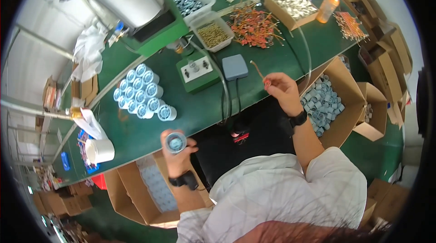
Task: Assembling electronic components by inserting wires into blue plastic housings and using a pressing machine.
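My left hand (180,160) is closed round a light blue round plastic cup-shaped part (175,142), its open end turned up, just off the table's near edge. Pinched in the fingers of my right hand (282,90) is a short reddish wire (259,70), one end sticking up and to the left. A cluster of similar light blue cup-shaped parts (141,93) stands on the green table, beyond my left hand. Between the hands, farther back, is a green machine base (196,72) with a white plate, beside a small grey box (235,67) with a cable.
Behind lie a heap of orange-red wires (255,25), a tub of small brass-coloured parts (212,35) and a carton of white pieces (294,4). A carton of grey-blue parts (323,102) stands right. At left are a white bucket (100,150) and an open carton (131,193).
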Available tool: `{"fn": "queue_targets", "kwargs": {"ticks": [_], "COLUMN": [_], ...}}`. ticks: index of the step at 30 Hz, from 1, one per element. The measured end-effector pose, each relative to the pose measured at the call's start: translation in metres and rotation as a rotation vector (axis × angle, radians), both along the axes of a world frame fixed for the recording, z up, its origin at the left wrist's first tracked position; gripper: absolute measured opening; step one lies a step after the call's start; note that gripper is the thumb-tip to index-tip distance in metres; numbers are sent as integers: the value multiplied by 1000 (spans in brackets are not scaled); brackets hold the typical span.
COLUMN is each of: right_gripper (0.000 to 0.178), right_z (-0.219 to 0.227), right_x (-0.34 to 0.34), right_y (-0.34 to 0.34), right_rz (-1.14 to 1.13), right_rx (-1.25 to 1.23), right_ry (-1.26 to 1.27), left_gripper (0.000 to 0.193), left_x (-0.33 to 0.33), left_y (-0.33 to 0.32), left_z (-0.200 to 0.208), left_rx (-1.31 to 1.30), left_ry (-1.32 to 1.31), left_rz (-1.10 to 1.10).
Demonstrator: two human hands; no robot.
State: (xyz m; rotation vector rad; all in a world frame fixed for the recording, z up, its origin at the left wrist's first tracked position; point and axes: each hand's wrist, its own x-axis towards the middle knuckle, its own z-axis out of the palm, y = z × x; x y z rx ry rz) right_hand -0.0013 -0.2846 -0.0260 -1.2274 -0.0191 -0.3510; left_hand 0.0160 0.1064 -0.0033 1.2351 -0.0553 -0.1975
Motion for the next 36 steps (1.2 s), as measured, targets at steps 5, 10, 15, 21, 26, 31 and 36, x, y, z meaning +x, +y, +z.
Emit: {"fn": "queue_targets", "kwargs": {"ticks": [5, 10, 15, 21, 26, 31, 36], "right_gripper": [29, 28, 25, 23, 23, 24, 25], "right_z": [12, 14, 26, 27, 26, 29, 33], "right_x": [-11, -16, -23, -25, -25, -24, -23], "right_y": [35, 46, 54, 58, 59, 68, 74], "right_rz": [196, 225, 320, 388, 169, 90, 72], "right_rx": [-77, -123, -280, -299, -417, -450, -340], "right_ry": [-4, 6, -29, -63, 164, 299, 221], "left_gripper": [54, 54, 57, 76, 83, 80, 76], "left_x": [12, 1, -9, -7, -7, -14, -13], "left_y": [-56, -80, -79, -94, -86, -89, -89], "left_z": [-12, 17, -7, -1, -5, -6, 3], "left_rx": [163, -172, -345, -486, -125, 205, 226], "left_ry": [-155, 2, 204, 183, -35, -281, -321], "left_rz": [-203, -195, -384, -403, -290, -205, -322]}}
